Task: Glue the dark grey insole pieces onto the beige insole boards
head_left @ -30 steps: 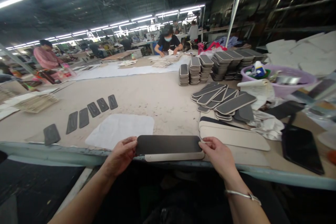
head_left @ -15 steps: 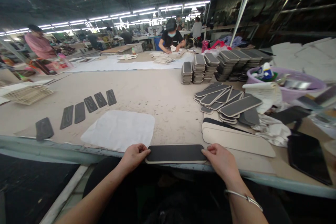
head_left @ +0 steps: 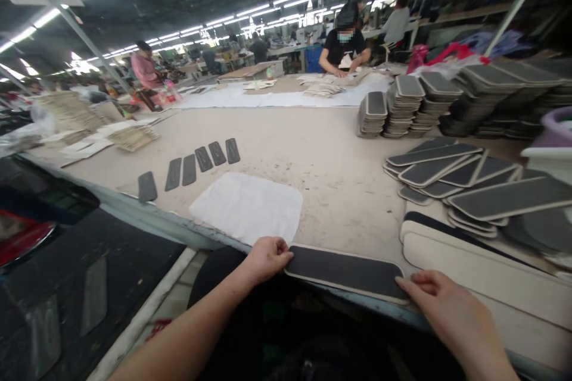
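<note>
A long black pad with a pale rim [head_left: 346, 272] lies flat at the near edge of the worktable [head_left: 322, 161]. My left hand [head_left: 266, 257] has its curled fingers pressed on the pad's left end. At the pad's right end, my right hand [head_left: 447, 305] rests with fingertips on the corner. To the right lie pale blank strips [head_left: 482, 268], and beyond them a loose heap of black pads [head_left: 469, 178]. A white cloth [head_left: 250, 207] sits just left of the pad.
Neat stacks of pads [head_left: 402, 106] stand at the back right. A row of small dark pieces [head_left: 192, 168] lies on the left of the table. A person in black [head_left: 344, 44] works at the far end; a person in pink [head_left: 145, 68] stands far left.
The dark pad was lowered onto the pale strip beneath it until the two lined up at the table edge. The view then swung left, shifting everything rightward in frame.
</note>
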Demonstrator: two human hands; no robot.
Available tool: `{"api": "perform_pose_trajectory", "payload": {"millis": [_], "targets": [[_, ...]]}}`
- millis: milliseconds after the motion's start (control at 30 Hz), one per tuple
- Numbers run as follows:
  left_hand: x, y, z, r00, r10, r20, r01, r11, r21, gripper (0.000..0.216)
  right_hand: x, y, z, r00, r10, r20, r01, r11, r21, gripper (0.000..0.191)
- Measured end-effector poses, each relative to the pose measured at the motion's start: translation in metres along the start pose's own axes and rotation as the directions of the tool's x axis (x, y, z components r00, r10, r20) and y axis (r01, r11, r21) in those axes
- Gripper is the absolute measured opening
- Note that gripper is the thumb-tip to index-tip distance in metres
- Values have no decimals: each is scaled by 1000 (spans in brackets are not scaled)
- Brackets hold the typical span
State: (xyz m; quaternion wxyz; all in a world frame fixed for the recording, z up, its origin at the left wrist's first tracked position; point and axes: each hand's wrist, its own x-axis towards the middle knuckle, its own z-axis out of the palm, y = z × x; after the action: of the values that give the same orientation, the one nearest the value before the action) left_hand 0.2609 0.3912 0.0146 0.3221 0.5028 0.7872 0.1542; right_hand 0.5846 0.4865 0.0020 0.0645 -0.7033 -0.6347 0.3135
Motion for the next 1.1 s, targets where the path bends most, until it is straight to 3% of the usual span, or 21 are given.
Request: {"api": "perform_pose_trajectory", "payload": {"millis": [233,600,933,1100], "targets": [[0,3,0,996,53,-65,-42,986,159,22,5,6,3,1000,11,30,-11,1000,8,41],[1,8,-5,997,73,-4,-70,972,225,18,-6,-8,1,1000,-29,3,29,999,-23,33],[-1,7,-5,999,-17,32,16,999,52,18,-11,-11,0,999,-33,-17,32,999,-19,28],[-6,-1,-1,993,61,-105,-69,995,-75,20,-12,-12,0,999,-40,-10,40,999,-6,27]]}}
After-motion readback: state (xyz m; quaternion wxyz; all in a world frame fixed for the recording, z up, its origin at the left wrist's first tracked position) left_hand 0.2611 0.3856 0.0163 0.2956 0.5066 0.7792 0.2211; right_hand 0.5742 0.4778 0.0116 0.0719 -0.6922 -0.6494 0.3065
